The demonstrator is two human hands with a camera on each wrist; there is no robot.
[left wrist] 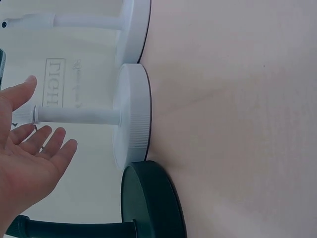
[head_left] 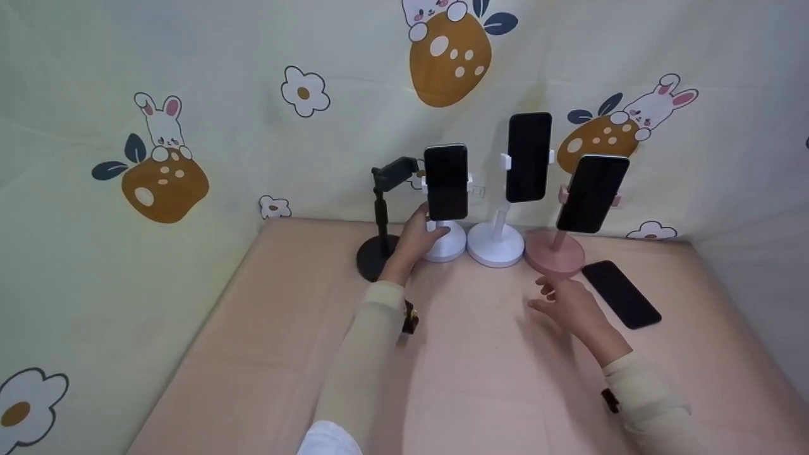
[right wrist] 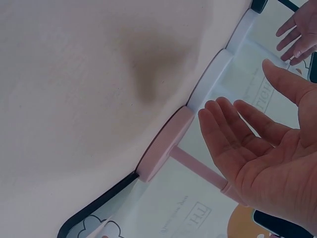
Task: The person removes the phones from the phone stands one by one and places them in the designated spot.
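Observation:
My left hand [head_left: 414, 243] is at the post of a white phone stand [head_left: 446, 245], which carries a black-screened phone [head_left: 447, 183]. In the left wrist view the thumb and fingers [left wrist: 64, 151] are spread on either side of that white post [left wrist: 79, 115], near its collar. Whether a fingertip touches the post I cannot tell. My right hand [head_left: 572, 306] hovers with loosely bent fingers and holds nothing. It is in front of the pink phone stand [head_left: 556, 254], which has a tilted phone [head_left: 593, 194] in its clamp. A loose phone [head_left: 622, 294] lies flat beside that hand.
Left of my left hand is a black phone stand [head_left: 374, 258] with no phone in its clamp. A second white stand [head_left: 496, 245] with an upright phone [head_left: 529, 158] stands between the first and the pink one. A patterned backdrop [head_left: 354, 139] hangs behind the pink table [head_left: 278, 328].

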